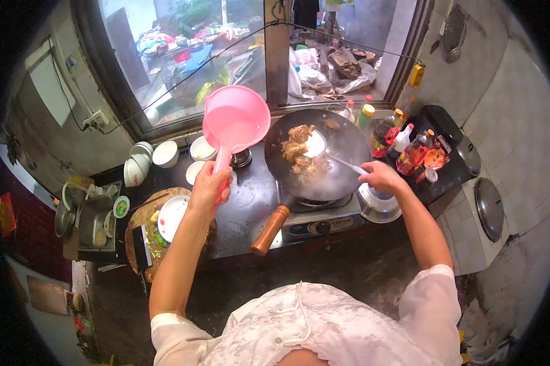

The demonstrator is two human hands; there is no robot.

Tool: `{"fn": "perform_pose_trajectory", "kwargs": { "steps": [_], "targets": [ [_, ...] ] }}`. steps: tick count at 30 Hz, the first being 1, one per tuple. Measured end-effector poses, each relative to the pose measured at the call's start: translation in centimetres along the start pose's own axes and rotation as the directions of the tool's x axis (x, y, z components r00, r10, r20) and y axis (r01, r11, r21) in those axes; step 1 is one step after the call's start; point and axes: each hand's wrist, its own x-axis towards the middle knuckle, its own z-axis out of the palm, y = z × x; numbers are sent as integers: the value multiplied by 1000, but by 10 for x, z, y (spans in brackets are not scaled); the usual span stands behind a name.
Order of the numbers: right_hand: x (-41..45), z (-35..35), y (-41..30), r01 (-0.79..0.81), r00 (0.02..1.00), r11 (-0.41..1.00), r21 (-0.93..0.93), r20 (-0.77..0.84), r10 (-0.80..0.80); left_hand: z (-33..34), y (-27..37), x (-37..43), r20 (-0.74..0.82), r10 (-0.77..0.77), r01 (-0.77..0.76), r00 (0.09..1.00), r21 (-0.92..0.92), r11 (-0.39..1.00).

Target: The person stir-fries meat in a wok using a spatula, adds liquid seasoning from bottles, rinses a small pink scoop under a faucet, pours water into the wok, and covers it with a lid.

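My left hand (214,185) is closed round the handle of a pink plastic water ladle (238,116), raised left of a dark wok (348,183). Its inside looks bare. The wok has a wooden handle (271,229) and sits on a gas stove (320,226). Browned meat pieces (300,148) lie in it, with steam rising. My right hand (380,176) grips the handle of a metal spatula or ladle (316,144), whose bright head lies among the meat.
A round chopping board (135,206) with a white plate (172,215) and a cleaver (141,247) is at left, near bowls (165,154) and a sink (94,228). Right of the wok stand sauce bottles (400,139) and a metal basin (380,208). A window is behind.
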Motion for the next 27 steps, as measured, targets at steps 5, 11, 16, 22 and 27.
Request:
{"fn": "perform_pose_trajectory", "kwargs": {
  "steps": [5,11,16,22,27],
  "targets": [
    [-37,-14,-24,219,955,913,-346,-117,-273,-24,2,-27,-46,35,-35,998,-7,999],
    [-73,-69,-48,-76,989,901,-427,-146,14,-37,-5,-41,-39,7,-7,999,24,1000],
    [-53,-99,-64,-287,933,882,-374,100,346,-43,-10,-52,-33,-18,18,999,12,1000],
    [-9,-12,-5,-285,935,916,281,293,201,-46,-12,-62,-35,-14,11,999,-73,997],
    [-31,21,4,-116,988,850,514,151,44,-52,-13,-65,-37,0,-3,999,-80,997]
  ]
}}
